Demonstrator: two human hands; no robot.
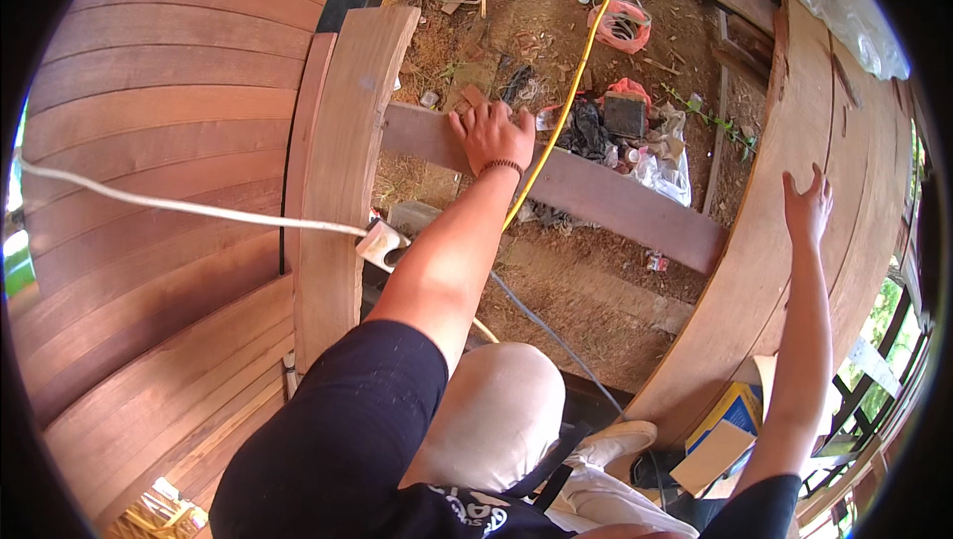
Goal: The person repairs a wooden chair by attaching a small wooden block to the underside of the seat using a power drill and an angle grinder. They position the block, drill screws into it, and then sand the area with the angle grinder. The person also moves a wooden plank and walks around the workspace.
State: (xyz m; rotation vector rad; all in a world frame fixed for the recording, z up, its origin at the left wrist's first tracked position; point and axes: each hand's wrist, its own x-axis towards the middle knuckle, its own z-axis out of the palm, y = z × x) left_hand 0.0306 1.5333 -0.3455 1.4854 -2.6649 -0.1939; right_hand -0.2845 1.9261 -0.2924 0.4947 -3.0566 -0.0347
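My left hand (493, 135) leans on a wooden beam (625, 203) that spans the gap in the floor, its fingers curled over the far edge. A dark beaded bracelet circles that wrist. Off to the right, my right hand (809, 203) is over the wide wooden planks (764, 241), thumb and fingers apart and holding nothing. Whether it touches the wood I cannot tell. Close to my left hand, a yellow cable (573, 92) passes across the beam. A white power socket block (381, 245) hangs beside my left forearm on a white cord (189, 205).
Below the gap lies bare ground with plastic bags (665, 167), a dark box (624, 114) and scraps. Wooden boards (179, 92) cover the left side, edged by an upright-grained plank (347, 142). A blue and yellow package (730, 415) and cardboard (713, 458) are at lower right.
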